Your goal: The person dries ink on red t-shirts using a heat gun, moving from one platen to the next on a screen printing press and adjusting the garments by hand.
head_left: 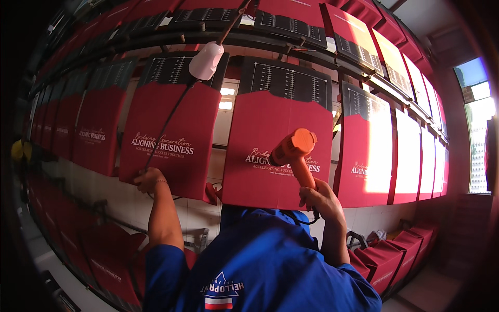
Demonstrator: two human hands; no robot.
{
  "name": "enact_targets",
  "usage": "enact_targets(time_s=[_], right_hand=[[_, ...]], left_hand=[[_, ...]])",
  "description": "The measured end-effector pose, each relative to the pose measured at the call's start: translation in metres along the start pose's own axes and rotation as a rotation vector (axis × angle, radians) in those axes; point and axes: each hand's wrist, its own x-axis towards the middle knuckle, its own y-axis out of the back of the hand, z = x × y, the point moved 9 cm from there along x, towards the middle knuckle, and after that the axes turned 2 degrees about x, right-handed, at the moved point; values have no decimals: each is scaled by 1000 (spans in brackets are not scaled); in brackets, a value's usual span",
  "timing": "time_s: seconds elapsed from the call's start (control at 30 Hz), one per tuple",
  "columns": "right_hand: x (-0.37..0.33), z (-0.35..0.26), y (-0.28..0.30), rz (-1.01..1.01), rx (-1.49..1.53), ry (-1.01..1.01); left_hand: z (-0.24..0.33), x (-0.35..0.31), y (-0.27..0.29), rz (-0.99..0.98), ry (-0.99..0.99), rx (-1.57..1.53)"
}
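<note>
My right hand [323,199] is closed round the handle of an orange hair dryer [297,146]. The dryer's barrel tilts over the white print of a red fabric piece [270,125], covering part of the lettering. This fabric lies over a dark board [291,80] with white scale marks. To the left, my left hand [149,180] grips a thin black cord [174,112] at the lower edge of another red fabric piece [171,117]. The cord runs up to a white socket [206,61] hanging from a cable above.
More boards with red fabric [96,117] stand in rows on both sides and beyond a dark rail [249,40]. Strong sunlight whitens the boards [407,156] on the right. Further red pieces [392,255] sit low at the right, near a bright window [478,140].
</note>
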Motion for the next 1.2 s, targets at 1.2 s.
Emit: enact_targets(time_s=[1.2], right_hand=[[20,-29,-43,-98,-24,29]], left_hand=[[3,0,1,39,11,26]])
